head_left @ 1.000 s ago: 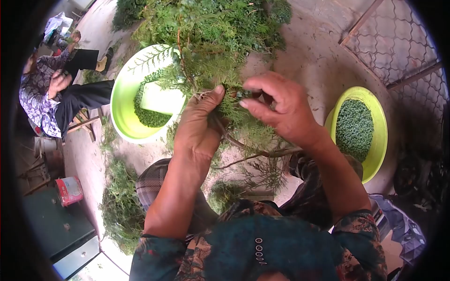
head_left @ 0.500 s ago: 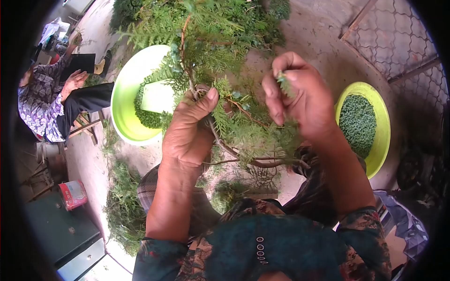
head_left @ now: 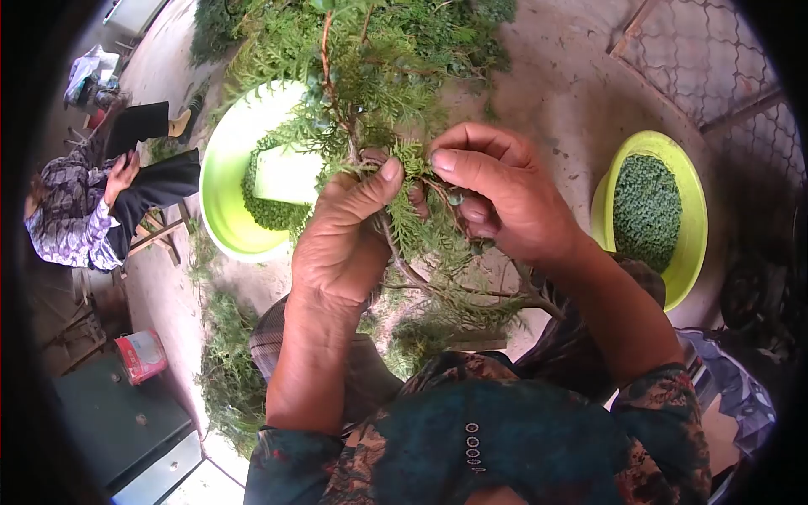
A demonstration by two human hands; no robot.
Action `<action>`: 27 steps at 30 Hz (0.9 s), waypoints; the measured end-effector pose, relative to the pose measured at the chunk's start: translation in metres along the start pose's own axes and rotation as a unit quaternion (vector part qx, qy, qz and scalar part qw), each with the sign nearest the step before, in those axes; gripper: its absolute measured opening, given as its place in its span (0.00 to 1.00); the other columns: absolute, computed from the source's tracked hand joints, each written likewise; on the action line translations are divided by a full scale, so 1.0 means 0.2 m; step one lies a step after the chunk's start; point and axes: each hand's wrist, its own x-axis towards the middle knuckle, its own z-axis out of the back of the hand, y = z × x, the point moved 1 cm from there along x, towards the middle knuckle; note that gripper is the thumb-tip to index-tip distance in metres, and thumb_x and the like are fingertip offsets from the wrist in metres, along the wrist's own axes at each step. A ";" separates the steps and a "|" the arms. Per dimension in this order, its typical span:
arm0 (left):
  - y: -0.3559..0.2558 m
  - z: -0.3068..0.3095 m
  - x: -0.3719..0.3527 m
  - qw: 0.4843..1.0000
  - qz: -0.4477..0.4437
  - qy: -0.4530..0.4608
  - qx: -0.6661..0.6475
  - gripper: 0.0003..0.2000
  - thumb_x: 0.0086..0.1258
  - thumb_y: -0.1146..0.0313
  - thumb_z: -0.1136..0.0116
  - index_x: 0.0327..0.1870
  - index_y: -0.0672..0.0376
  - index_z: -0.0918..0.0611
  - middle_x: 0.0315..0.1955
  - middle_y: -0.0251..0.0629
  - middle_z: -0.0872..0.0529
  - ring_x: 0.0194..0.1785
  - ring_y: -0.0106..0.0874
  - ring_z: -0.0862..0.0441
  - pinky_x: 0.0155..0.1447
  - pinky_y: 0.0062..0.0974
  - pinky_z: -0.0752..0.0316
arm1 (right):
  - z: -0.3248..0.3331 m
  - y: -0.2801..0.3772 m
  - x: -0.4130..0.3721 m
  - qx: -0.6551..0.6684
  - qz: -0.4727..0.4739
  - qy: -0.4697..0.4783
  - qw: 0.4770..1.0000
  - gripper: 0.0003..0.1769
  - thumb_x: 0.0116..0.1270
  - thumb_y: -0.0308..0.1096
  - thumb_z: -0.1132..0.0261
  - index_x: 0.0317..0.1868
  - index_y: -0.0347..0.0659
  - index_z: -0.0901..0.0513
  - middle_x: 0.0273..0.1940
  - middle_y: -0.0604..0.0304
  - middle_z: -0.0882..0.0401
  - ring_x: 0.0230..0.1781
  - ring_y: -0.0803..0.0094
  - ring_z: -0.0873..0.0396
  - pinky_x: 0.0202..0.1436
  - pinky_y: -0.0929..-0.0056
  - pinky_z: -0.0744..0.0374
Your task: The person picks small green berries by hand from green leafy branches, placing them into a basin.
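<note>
My left hand (head_left: 341, 227) is closed round the woody stem of a leafy conifer branch (head_left: 337, 93), thumb on top. The branch has flat, scaly green sprays and small bluish-green cones; it reaches up past the hand and down over my lap. Just right of it, my right hand (head_left: 513, 189) is closed, its thumb and forefinger pinching at a side twig. A small round green cone (head_left: 455, 199) shows below those fingers. Behind my left hand stands a lime-green basin (head_left: 220, 210) of green cones, with a pale scoop-like piece (head_left: 282, 175) in it.
A second yellow-green basin (head_left: 695, 210) full of green cones stands at the right. Cut branches (head_left: 459, 42) are heaped ahead, with more greenery (head_left: 227, 370) at left. Another person (head_left: 80, 202) sits at far left, near a red-and-white bucket (head_left: 141, 355). A metal mesh panel (head_left: 703, 59) lies at upper right.
My right hand has moved left to the branch beside my left hand; earlier it was apart, with a green leafy bit in its fingers. The left hand keeps its hold.
</note>
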 end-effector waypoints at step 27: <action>-0.12 0.14 0.02 0.995 -0.060 -0.079 0.010 0.08 0.64 0.72 0.37 0.40 0.59 0.23 0.27 0.36 0.20 0.34 0.30 0.24 0.43 0.28 0.27 | 0.13 0.06 -0.03 -0.032 0.071 -0.052 0.996 0.05 0.64 0.31 0.42 0.37 0.38 0.23 0.27 0.68 0.27 0.20 0.86 0.35 0.19 0.84 0.36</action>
